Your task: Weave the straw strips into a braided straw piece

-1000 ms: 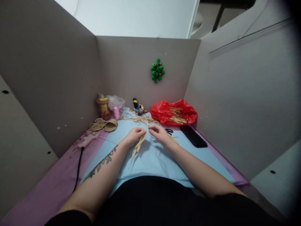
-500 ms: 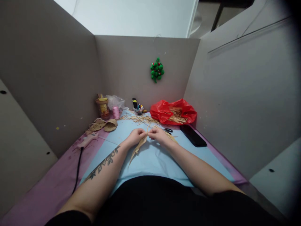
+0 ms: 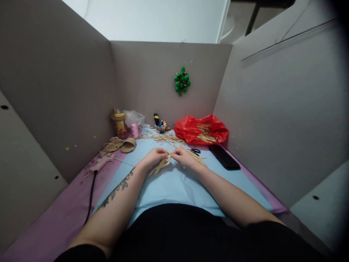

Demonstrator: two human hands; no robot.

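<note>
Pale straw strips hang between and below my hands over the light blue sheet. My left hand is closed in a pinch on the strips, at their left side. Just to the right, my right hand pinches the upper part of the same straw, its fingertips a small gap from the left ones. One thin strip stands up between the two hands. More straw strips lie beside and partly behind my right wrist, near black-handled scissors.
A red bag of straw and a black phone-like slab lie right. Straw scraps spread behind my hands. A pink glue gun with black cord, woven pieces, pink thread and a cup stand left.
My left hand has shifted slightly left, opening a small gap between the hands. The hanging straw now looks spread into separate strips and reaches less far down.
</note>
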